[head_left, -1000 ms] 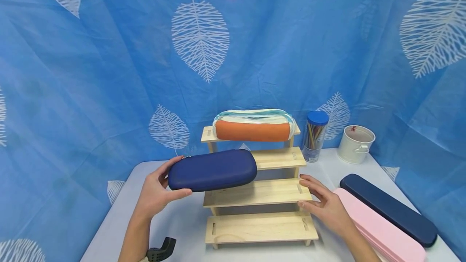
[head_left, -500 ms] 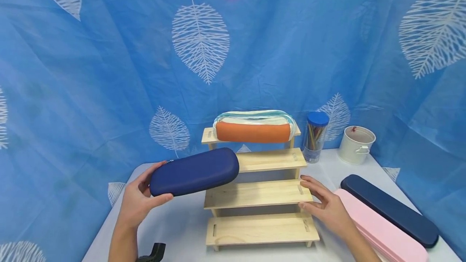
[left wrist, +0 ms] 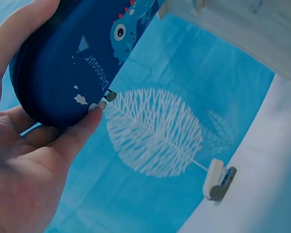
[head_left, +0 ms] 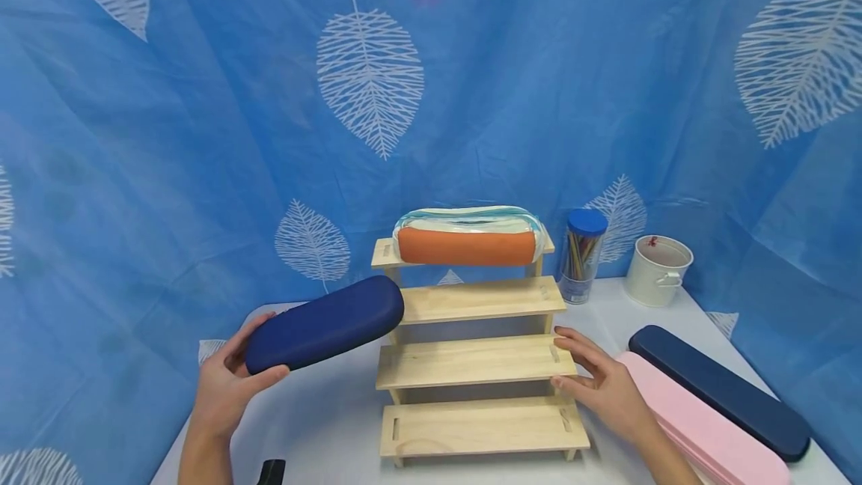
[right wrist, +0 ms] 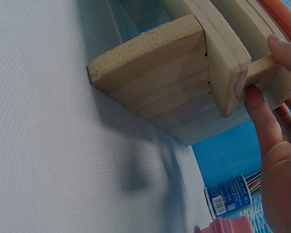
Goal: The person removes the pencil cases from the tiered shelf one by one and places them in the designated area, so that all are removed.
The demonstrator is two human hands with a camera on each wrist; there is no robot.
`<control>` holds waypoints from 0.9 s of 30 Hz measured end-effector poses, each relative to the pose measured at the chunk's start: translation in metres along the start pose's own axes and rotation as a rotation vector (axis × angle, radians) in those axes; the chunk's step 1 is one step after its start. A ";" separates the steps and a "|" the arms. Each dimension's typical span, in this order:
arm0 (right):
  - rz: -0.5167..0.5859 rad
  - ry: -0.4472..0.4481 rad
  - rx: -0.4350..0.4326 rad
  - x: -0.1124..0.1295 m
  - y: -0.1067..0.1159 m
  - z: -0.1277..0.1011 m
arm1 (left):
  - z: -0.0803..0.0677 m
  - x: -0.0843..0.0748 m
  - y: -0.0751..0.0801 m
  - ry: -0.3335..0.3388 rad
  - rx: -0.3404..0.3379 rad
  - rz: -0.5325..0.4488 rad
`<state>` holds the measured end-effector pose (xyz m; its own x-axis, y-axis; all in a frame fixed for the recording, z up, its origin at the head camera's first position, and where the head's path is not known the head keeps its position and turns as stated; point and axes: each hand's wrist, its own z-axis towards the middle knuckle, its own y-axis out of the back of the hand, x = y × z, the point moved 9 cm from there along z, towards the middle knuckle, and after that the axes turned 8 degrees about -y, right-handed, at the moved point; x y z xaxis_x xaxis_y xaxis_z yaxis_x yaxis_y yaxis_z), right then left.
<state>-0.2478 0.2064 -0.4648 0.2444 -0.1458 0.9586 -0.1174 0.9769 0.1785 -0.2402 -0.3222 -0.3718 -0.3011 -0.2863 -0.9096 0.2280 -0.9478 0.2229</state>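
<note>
My left hand (head_left: 225,388) grips one end of a navy blue pencil case (head_left: 323,324), thumb on the near side and fingers behind. The case is in the air to the left of the wooden tiered rack (head_left: 474,361), tilted with its right end higher. A dinosaur print (left wrist: 128,31) and the word "Dinosaur" show on its other face in the left wrist view. Over on the right, my right hand (head_left: 602,380) holds the end of the rack's second tier from the bottom, with thumb and fingers at the board's edge (right wrist: 262,68).
An orange and white pencil case (head_left: 468,244) lies on the top tier. To the right are a pink case (head_left: 703,421), a dark blue case (head_left: 720,388), a blue-lidded tube of sticks (head_left: 581,254) and a white metal pail (head_left: 656,272). A patterned blue curtain (head_left: 471,81) hangs behind.
My left hand has carried the navy pencil case leftward and slightly down, away from the rack, tilting its left end lower. My right hand has stayed at the rack's right side.
</note>
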 end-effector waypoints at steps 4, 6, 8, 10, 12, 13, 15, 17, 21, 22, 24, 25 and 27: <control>0.023 0.006 0.005 0.001 -0.001 0.000 | 0.000 0.012 0.005 0.011 -0.033 -0.058; 0.023 0.007 0.006 0.001 -0.001 0.000 | 0.000 0.022 0.008 0.029 -0.060 -0.094; 0.018 0.007 0.007 0.001 -0.001 0.000 | 0.000 0.033 0.011 0.061 -0.092 -0.110; 0.010 0.004 0.004 0.001 0.000 0.000 | -0.001 0.045 0.013 0.104 -0.130 -0.118; 0.011 0.007 0.005 0.001 -0.001 0.000 | -0.001 0.055 0.015 0.140 -0.164 -0.111; 0.009 0.006 0.005 0.001 -0.001 0.000 | -0.001 0.059 0.016 0.152 -0.179 -0.102; 0.008 0.004 0.006 0.001 -0.001 0.001 | -0.001 0.067 0.019 0.174 -0.209 -0.088; 0.008 0.009 0.010 0.002 -0.001 0.000 | -0.001 0.073 0.021 0.190 -0.221 -0.062; 0.002 0.005 0.008 0.001 -0.001 0.000 | -0.001 0.084 0.023 0.229 -0.204 0.073; 0.001 0.005 0.007 0.001 0.000 0.000 | -0.001 0.086 0.023 0.235 -0.192 0.120; 0.003 0.003 0.008 0.000 0.000 0.000 | -0.002 0.091 0.022 0.246 -0.173 0.201; 0.003 0.002 0.010 -0.001 0.000 0.000 | -0.003 0.093 0.022 0.249 -0.162 0.233; 0.006 0.000 0.012 -0.002 -0.001 0.000 | -0.004 0.097 0.021 0.255 -0.148 0.267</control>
<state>-0.2487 0.2061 -0.4667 0.2436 -0.1403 0.9597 -0.1300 0.9758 0.1757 -0.2610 -0.3692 -0.4571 0.0219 -0.4585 -0.8884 0.4036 -0.8089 0.4275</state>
